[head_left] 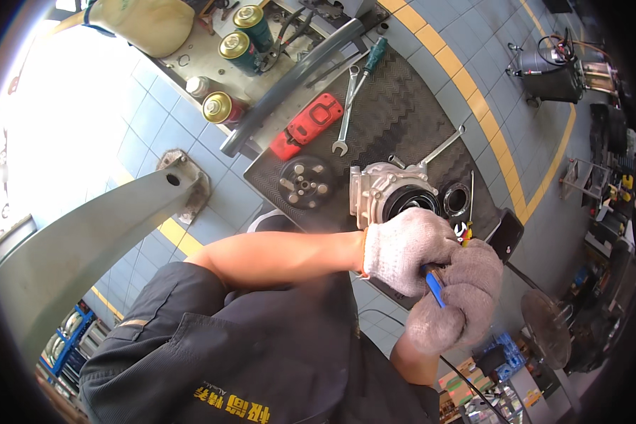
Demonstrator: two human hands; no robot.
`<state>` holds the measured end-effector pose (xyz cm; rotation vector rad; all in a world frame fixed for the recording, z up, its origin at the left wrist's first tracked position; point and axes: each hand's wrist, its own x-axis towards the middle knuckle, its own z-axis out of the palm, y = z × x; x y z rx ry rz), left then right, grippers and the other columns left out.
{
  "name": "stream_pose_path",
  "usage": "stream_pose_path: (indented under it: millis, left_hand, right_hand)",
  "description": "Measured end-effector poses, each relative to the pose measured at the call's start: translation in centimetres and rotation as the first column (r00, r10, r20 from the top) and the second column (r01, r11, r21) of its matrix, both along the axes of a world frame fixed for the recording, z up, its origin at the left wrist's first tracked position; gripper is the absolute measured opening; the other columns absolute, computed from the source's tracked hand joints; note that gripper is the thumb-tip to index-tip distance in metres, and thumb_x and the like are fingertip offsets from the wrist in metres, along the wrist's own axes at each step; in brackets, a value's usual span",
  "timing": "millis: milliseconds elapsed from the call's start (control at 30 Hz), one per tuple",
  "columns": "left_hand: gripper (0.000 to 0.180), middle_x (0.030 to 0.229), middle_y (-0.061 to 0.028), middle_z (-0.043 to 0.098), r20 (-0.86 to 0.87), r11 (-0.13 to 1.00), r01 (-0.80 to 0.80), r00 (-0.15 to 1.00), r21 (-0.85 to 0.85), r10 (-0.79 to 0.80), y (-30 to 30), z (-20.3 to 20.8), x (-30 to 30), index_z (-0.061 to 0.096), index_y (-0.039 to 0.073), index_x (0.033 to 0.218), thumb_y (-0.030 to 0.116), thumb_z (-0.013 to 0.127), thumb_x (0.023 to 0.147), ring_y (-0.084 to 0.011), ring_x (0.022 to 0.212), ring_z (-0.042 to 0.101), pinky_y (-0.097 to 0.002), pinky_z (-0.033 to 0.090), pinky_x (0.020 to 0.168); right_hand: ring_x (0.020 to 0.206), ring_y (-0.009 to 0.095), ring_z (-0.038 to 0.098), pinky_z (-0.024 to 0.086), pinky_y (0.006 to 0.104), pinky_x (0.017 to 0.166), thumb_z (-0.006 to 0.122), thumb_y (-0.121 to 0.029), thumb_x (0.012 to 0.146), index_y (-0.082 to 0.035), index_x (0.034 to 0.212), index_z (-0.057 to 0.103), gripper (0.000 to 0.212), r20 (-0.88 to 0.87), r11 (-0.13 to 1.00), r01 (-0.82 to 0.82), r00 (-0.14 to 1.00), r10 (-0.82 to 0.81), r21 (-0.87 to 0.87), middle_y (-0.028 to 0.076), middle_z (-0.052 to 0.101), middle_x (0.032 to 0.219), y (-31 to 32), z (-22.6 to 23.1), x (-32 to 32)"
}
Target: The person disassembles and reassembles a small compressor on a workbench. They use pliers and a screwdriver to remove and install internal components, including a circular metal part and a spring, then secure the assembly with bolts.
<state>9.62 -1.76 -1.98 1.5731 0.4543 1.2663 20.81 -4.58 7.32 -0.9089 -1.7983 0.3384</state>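
The right hand (468, 300) grips a blue-handled tool (435, 288); the left hand (410, 251) curls beside it, its hold hidden. A metal housing (374, 189) sits just beyond both hands; farther out, the worktop (411, 106) offers open room before its edge.

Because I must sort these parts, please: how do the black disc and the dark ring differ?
The black disc is wider than the dark ring. The black disc shows several silvery spots; the dark ring has an open centre. Both lie on the black mat.
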Motion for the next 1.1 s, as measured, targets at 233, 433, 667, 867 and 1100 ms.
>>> stream_pose_path:
  millis: [233, 433, 667, 867, 1100]
  left_hand:
    - [0.026, 0.08, -0.0112, 0.069, -0.005, 0.998, -0.057, 0.998, 0.034, 0.057, -0.7, -0.2, 0.4, 0.071, 0.011, 0.09, 0.026, 0.086, 0.075, -0.0431, 0.072, 0.07, -0.051, 0.055, 0.063]
    - [0.022, 0.072, -0.0141, 0.069, -0.026, 0.998, 0.026, 0.999, 0.051, -0.024, 0.5, -1.0, 0.8, 0.073, 0.01, 0.081, 0.027, 0.086, 0.075, -0.0432, 0.07, 0.072, -0.0519, 0.057, 0.063]
    - [0.02, 0.073, -0.0138, 0.071, 0.078, 0.994, 0.029, 0.996, 0.103, -0.037, 1.0, -0.7, 0.6, 0.076, 0.01, 0.082, 0.027, 0.087, 0.078, -0.0426, 0.072, 0.074, -0.0523, 0.058, 0.065]
    - [0.02, 0.074, -0.0141, 0.072, 0.049, 0.996, 0.082, 0.995, 0.031, -0.084, 0.8, -0.5, 0.4, 0.076, 0.011, 0.08, 0.027, 0.088, 0.077, -0.0422, 0.073, 0.075, -0.0516, 0.059, 0.066]
    - [0.017, 0.07, -0.014, 0.071, -0.045, 0.992, 0.115, 0.992, -0.054, -0.118, 0.7, -0.9, -0.1, 0.076, 0.015, 0.075, 0.03, 0.085, 0.077, -0.043, 0.07, 0.074, -0.0523, 0.059, 0.064]
  right_hand:
    - [0.085, 0.027, 0.067, 0.057, 0.0483, 0.085, 0.061, -0.025, 0.097, -0.012, 0.092, 0.063, 0.014, 0.228, 0.998, 0.006, 0.974, 0.007, -0.055, 0.007, 0.07, 0.096, -0.2, 1.5, 1.7]
    - [0.098, 0.033, 0.069, 0.057, 0.0463, 0.091, 0.063, -0.034, 0.096, 0.001, 0.107, 0.069, 0.038, 0.306, 0.923, 0.2, 0.947, -0.096, -0.328, 0.016, 0.071, 0.112, -0.1, 7.5, 0.0]
    - [0.103, 0.034, 0.071, 0.057, 0.0465, 0.089, 0.067, -0.04, 0.104, 0.004, 0.114, 0.069, 0.045, 0.637, 0.864, 0.401, 0.76, -0.128, -0.304, 0.019, 0.072, 0.115, 1.4, 11.1, -4.0]
    - [0.111, 0.03, 0.078, 0.064, 0.0433, 0.098, 0.061, -0.03, 0.109, 0.008, 0.136, 0.071, 0.047, 0.652, 0.835, 0.508, 0.71, -0.267, -0.211, 0.019, 0.078, 0.13, -1.8, 13.5, 1.3]
    - [0.097, 0.027, 0.072, 0.062, 0.0424, 0.092, 0.063, -0.032, 0.112, -0.001, 0.115, 0.068, 0.031, 0.281, 0.79, 0.414, 0.907, -0.314, -0.452, 0.014, 0.072, 0.109, -2.3, 4.8, 0.7]
